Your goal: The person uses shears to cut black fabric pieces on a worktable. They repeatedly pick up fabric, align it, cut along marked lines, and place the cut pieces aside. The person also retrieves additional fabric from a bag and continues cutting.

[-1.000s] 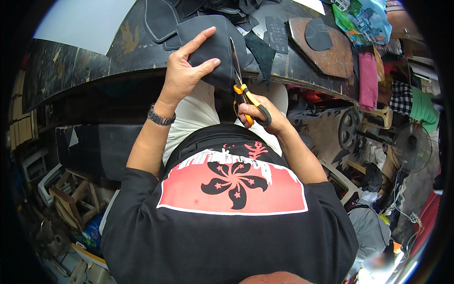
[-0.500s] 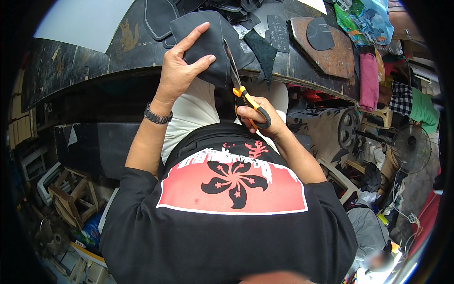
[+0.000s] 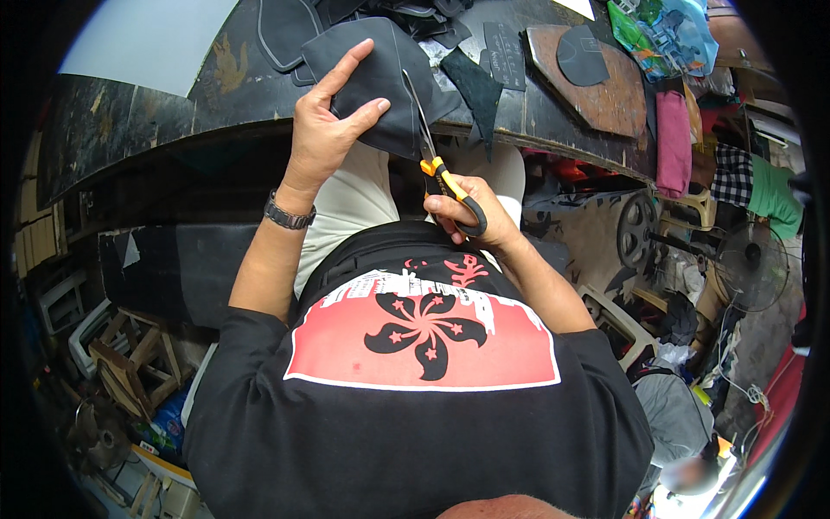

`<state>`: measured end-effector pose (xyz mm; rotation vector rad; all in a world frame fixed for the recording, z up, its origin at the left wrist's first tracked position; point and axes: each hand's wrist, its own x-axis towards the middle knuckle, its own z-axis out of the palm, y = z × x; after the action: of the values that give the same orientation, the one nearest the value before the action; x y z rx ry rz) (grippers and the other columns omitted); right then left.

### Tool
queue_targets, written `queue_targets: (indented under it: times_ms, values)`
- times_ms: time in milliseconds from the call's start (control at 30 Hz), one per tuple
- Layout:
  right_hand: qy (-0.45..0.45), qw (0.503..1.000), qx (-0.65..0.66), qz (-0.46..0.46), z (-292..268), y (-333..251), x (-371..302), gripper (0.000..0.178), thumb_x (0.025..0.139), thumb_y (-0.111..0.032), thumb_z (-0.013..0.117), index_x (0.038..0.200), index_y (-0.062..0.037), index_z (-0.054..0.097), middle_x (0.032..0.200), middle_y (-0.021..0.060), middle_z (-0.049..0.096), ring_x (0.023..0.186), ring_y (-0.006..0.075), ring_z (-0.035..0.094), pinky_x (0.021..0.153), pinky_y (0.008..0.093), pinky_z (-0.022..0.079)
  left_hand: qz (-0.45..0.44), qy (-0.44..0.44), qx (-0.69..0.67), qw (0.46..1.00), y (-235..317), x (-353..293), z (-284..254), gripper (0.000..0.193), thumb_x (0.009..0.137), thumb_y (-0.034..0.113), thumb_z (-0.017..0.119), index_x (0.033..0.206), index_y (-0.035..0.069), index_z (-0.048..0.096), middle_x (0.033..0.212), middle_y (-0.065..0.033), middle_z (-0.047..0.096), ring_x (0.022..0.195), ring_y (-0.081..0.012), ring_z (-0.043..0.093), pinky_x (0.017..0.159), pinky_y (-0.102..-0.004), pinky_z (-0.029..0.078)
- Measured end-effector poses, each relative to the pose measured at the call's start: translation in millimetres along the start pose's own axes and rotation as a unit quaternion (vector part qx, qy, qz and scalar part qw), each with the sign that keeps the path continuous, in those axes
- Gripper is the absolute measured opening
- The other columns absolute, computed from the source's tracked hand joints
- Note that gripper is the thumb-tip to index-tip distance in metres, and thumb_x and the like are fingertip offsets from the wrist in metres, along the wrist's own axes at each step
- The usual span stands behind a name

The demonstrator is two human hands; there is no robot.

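Head view: your left hand [image 3: 333, 125] grips the black sheet [image 3: 389, 65], your right hand [image 3: 475, 210] the scissors [image 3: 438, 169], blades pointing away along its right side.

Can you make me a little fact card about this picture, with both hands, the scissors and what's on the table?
Left grip: holds a black sheet, pointing finger and thumb spread on top
Right grip: holds the scissors
Scissors: yellow-and-black handles, blades at the sheet; fully shut or not, cannot tell
Left wrist: dark watch
Table: dark, worn
Brown board: on the table, rounded black piece on it
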<state>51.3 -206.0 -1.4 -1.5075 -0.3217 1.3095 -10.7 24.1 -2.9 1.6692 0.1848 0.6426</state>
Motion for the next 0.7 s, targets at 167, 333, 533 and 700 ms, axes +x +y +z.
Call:
queue_targets:
  times_ms: [167, 333, 533, 700]
  values:
    - [-0.004, 0.999, 0.031, 0.028, 2, -1, 2, 0.031, 0.087, -0.033, 0.073, 0.083, -0.0057, 0.058, 0.057, 0.0008, 0.053, 0.042, 0.0076, 0.049, 0.040, 0.0209, 0.037, -0.012, -0.004, -0.004, 1.000, -1, -2, 0, 0.063, 0.081, 0.002, 0.075, 0.140, 0.003, 0.053, 0.139, -0.0102, 0.056, 0.125, -0.0159, 0.053, 0.108, -0.0289, 0.038]
    - [-0.006, 0.997, 0.076, 0.006, -1, -7, 7, 0.035, 0.087, -0.036, 0.070, 0.086, -0.0041, 0.055, 0.060, 0.0037, 0.054, 0.047, 0.0105, 0.053, 0.043, 0.0205, 0.038, -0.005, -0.010, -0.003, 1.000, 0, -11, 10, 0.064, 0.081, 0.003, 0.076, 0.140, 0.002, 0.051, 0.139, -0.0117, 0.057, 0.126, -0.0173, 0.054, 0.108, -0.0288, 0.039]
    - [0.003, 0.998, 0.064, -0.023, 4, -3, 8, 0.034, 0.087, -0.035, 0.070, 0.085, -0.0050, 0.054, 0.059, 0.0020, 0.053, 0.042, 0.0083, 0.048, 0.041, 0.0203, 0.036, -0.007, 0.007, -0.006, 1.000, -5, -14, 12, 0.065, 0.081, 0.003, 0.076, 0.141, 0.002, 0.050, 0.142, -0.0118, 0.054, 0.130, -0.0180, 0.050, 0.110, -0.0299, 0.036]
    - [0.026, 0.999, 0.048, -0.006, 7, 0, 8, 0.032, 0.087, -0.033, 0.073, 0.083, -0.0062, 0.055, 0.057, 0.0000, 0.051, 0.042, 0.0068, 0.047, 0.039, 0.0210, 0.035, -0.007, 0.012, 0.001, 1.000, -9, -15, 13, 0.065, 0.081, 0.004, 0.076, 0.141, 0.002, 0.050, 0.142, -0.0112, 0.055, 0.130, -0.0177, 0.051, 0.111, -0.0300, 0.036]
